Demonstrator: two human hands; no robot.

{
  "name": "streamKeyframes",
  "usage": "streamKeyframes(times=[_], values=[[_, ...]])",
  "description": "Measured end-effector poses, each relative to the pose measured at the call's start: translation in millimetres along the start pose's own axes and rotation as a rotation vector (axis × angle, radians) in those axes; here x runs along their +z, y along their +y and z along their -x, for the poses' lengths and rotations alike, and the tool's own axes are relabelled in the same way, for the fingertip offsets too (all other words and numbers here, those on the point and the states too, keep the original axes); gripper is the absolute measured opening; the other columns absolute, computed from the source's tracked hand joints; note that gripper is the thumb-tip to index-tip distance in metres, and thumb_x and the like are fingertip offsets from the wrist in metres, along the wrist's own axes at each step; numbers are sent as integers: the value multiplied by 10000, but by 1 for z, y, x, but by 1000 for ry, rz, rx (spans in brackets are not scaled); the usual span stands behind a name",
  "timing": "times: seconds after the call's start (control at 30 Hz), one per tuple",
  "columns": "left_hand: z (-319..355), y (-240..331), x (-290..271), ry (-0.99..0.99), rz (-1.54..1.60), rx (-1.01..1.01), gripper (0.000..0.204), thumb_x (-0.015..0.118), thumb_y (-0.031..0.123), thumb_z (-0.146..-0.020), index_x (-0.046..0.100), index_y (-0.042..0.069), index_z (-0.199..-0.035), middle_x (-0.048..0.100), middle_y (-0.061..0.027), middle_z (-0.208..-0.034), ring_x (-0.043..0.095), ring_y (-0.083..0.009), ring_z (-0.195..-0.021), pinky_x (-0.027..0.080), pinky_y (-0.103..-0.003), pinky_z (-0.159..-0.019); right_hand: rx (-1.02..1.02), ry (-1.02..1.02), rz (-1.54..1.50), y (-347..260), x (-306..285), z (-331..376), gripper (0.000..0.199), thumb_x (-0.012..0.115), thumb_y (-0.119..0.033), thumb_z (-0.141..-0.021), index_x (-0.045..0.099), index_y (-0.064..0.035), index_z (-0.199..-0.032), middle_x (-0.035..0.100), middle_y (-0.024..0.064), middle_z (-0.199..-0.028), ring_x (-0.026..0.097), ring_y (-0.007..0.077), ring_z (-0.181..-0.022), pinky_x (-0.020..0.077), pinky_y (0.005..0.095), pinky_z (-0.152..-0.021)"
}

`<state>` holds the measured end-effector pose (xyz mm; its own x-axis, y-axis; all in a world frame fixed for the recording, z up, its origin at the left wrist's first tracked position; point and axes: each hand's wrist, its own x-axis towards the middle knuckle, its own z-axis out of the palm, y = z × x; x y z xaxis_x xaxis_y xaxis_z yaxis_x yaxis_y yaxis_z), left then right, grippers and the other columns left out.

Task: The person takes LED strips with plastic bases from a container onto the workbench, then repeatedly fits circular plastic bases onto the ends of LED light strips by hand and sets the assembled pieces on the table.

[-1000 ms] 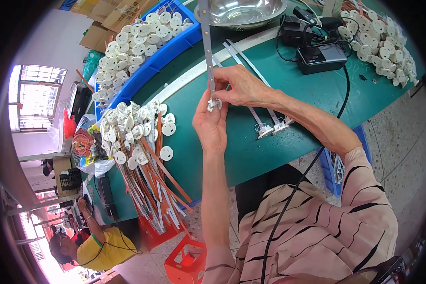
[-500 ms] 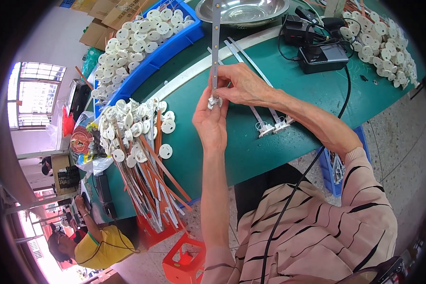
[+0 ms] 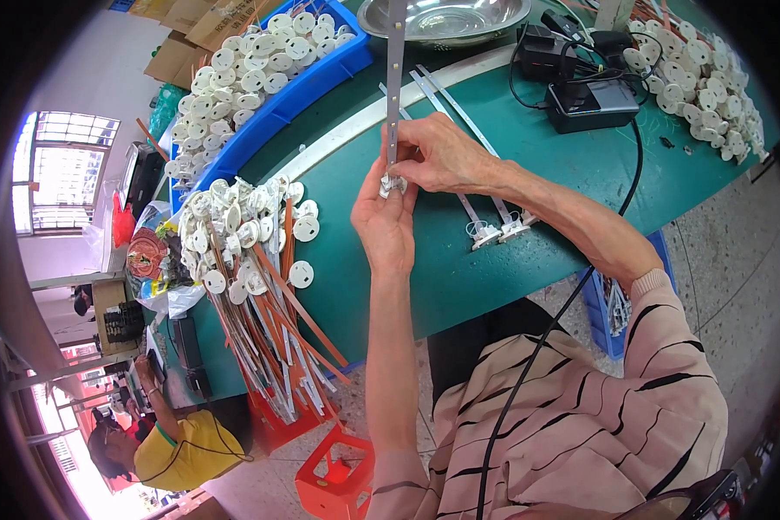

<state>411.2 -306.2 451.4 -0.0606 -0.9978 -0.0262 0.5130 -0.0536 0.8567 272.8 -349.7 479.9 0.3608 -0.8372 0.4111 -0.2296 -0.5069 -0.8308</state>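
A narrow grey LED strip [image 3: 394,78] stands up lengthwise in front of me, a row of small light chips along it. At its near end is a small white fitting [image 3: 393,185], partly covered by fingers. My left hand [image 3: 383,227] is closed around this fitting from below, thumb pressed on it. From the right, my right hand [image 3: 449,154] pinches the strip's lower end just above the fitting. Several similar strips lie right of my hands, with white round end pieces [image 3: 485,235] and thin wires toward me. Exactly what the fingertips touch is hidden.
A heap of strips with white discs [image 3: 234,217] overhangs the green table [image 3: 338,303] at left. Behind it stands a blue bin [image 3: 269,113] of discs. A metal bowl [image 3: 446,22], black adapters [image 3: 591,104], a cable and more discs [image 3: 702,87] lie farther off. Another person [image 3: 191,451] sits at left.
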Motion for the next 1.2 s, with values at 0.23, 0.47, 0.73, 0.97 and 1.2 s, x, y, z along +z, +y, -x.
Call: streamKeyframes(times=[0.23, 0.47, 0.73, 0.97, 1.2], values=[[-2, -1, -5, -35, -54, -11, 381, 433, -23, -926, 410, -51, -1306, 504, -127, -1239, 527, -194, -1102, 447, -332, -953, -4, -36, 15, 2, -1, -2, 100, 630, -13, -701, 550, -1, -760, 596, 95, -618, 552, 174, -552, 435, 297, -521], [-1, 1, -2, -1, -8, -39, 368, 425, -53, -912, 429, -67, -1279, 518, -143, -1212, 547, -202, -1071, 463, -340, -944, 14, -44, -38, 8, 1, -3, 112, 635, -29, -706, 525, -7, -718, 566, 77, -591, 520, 151, -539, 412, 292, -519], [-2, 0, -2, 34, -22, -47, 368, 415, -62, -911, 415, -81, -1278, 518, -158, -1205, 559, -218, -1063, 484, -342, -928, -5, -125, -56, 11, 0, -7, 113, 634, -28, -703, 523, -7, -699, 535, 57, -576, 514, 133, -557, 403, 288, -523], [-2, 0, -1, 23, -59, -47, 356, 423, -66, -908, 430, -80, -1263, 522, -154, -1204, 561, -212, -1064, 491, -338, -920, 38, -161, -51, 7, -2, -12, 107, 612, -17, -681, 506, -6, -692, 518, 66, -555, 458, 133, -527, 366, 295, -501], [-1, 1, 2, 19, -78, -40, 359, 419, -65, -908, 437, -68, -1266, 520, -144, -1210, 557, -207, -1065, 480, -345, -933, -4, -152, -12, 8, -3, -11, 106, 612, -38, -669, 517, -6, -703, 518, 72, -546, 461, 154, -503, 368, 303, -483]])
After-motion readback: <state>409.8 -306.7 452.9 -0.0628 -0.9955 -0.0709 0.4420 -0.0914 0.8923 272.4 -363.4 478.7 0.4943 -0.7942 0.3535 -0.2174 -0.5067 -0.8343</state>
